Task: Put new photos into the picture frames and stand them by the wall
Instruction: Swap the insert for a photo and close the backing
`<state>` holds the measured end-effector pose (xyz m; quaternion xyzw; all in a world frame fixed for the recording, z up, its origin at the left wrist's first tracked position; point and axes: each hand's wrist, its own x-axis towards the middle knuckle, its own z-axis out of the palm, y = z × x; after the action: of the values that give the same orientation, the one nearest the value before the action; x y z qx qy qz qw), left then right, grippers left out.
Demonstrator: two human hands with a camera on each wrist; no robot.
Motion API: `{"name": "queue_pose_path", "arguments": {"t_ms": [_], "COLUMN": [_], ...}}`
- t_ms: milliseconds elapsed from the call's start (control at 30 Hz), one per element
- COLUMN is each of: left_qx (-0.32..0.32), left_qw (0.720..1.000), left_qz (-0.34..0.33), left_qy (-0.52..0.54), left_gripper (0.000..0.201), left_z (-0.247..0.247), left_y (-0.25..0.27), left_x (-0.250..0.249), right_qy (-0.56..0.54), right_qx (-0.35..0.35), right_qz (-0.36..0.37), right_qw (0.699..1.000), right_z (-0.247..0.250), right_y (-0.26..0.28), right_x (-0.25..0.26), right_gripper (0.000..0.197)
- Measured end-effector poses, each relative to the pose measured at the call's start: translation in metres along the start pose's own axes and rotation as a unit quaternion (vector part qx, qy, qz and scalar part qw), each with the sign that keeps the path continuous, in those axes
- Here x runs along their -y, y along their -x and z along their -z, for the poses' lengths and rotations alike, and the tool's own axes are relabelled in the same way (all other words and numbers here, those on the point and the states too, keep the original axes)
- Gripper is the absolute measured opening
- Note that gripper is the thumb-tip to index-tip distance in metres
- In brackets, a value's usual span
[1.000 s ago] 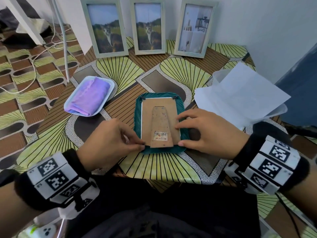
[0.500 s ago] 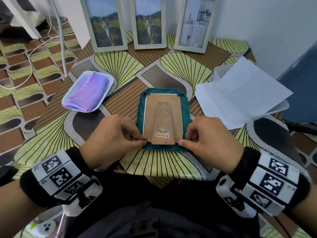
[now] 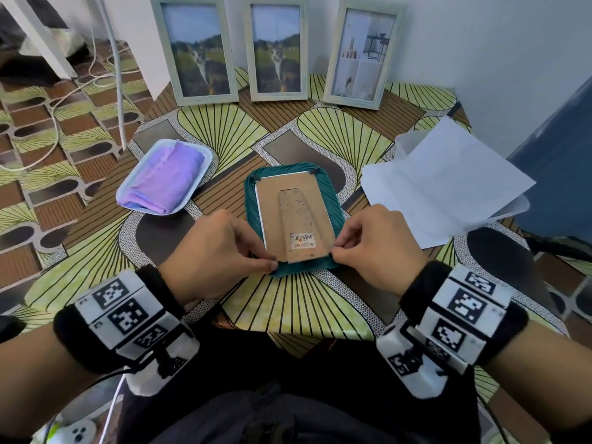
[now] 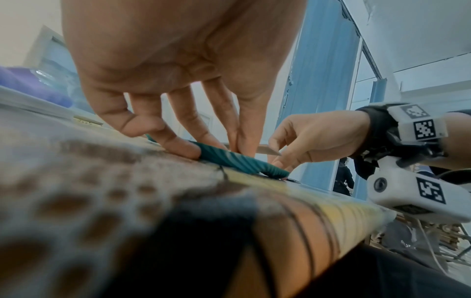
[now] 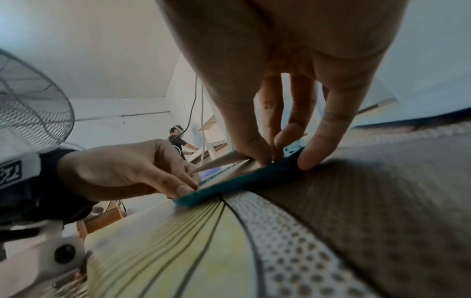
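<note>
The teal frame (image 3: 293, 219) lies face down near the front edge of the bench (image 3: 320, 136), its cardboard backing (image 3: 296, 216) up. The left hand (image 3: 211, 251) and right hand (image 3: 378, 248) each pinch a near corner of that backing, lifted slightly. It looks thin, light and easily bent, so holding both corners evenly seems wise; the frame itself looks rigid.

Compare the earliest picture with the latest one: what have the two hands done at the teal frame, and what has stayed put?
The right hand, which lay flat on the backing board, curled into a pinch at the board's near right corner. The left hand kept its pinch at the near left corner. The teal frame still lies face down. The three standing frames, purple cloth and white paper stayed put.
</note>
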<state>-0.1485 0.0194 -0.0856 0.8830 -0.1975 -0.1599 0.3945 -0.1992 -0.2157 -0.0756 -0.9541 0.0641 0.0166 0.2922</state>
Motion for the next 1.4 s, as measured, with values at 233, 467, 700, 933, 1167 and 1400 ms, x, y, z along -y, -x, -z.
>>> {"name": "queue_pose_path", "arguments": {"t_ms": [233,467,700,933,1167,1400], "left_qx": [-0.011,-0.003,-0.047,0.214,0.236,0.206], "left_qw": [1.000,0.998,0.985,0.862,0.838,0.849], "left_qz": [-0.007,-0.018,-0.100,-0.129,-0.198,-0.225], "left_qy": [-0.002,-0.053,-0.131,-0.441,-0.451,-0.432], "left_gripper": [0.010,0.010,0.019,0.102,0.090,0.083], "left_z": [0.001,0.013,0.025,-0.003,0.019,0.030], "left_y": [0.002,0.004,-0.008,-0.019,-0.023,-0.006], "left_x": [0.001,0.001,-0.023,-0.040,-0.014,0.006], "right_qy": [0.048,0.028,-0.001,0.097,0.228,0.244], "right_qx": [-0.017,0.069,-0.007,0.032,0.089,0.074], "right_qz": [0.041,0.080,0.094,0.148,0.170,0.162], "right_qw": [0.998,0.994,0.996,0.984,0.955,0.953], "right_z": [-0.004,0.005,0.020,0.023,0.017,0.017], "right_y": [0.004,0.006,-0.013,-0.069,-0.070,-0.023], "right_x": [0.000,-0.001,-0.015,-0.018,-0.018,-0.021], "right_gripper": [0.011,0.013,0.013,0.037,0.043,0.040]}}
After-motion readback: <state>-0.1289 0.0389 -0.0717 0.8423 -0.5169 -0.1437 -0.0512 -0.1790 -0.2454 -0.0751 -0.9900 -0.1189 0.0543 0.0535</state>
